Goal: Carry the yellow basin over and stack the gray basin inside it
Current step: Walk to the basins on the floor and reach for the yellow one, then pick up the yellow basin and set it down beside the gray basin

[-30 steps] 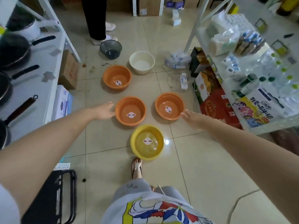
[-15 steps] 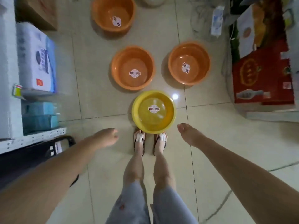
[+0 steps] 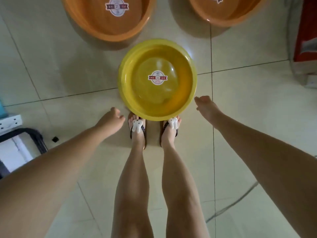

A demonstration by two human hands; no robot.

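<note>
Yellow plastic sits right at your toes: the yellow basin (image 3: 157, 79) rests flat on the tiled floor (image 3: 240, 103), its near rim just over the front of your sandals (image 3: 137, 127), a round label stuck in the middle of its bottom. Your left hand (image 3: 111, 120) hangs at about 8 o'clock from the basin, loosely curled and gripping nothing, close to the rim but not touching it. Your right hand (image 3: 206, 105) is at about 4 o'clock, fingers relaxed and apart, also empty, just beside the rim with a sliver of floor between.

So judge the task as barely begun: nothing is lifted, nothing carried, nothing stacked. Two orange basins lie beyond, one (image 3: 109, 16) at 11 o'clock and another (image 3: 224, 11) at 1 o'clock, both cut off by the top edge. No gray basin shows in this view, so you cannot tell from here where it stands. What is left is everything: take the yellow rim on both sides, raise it, carry it over, then set the gray one inside.
</note>
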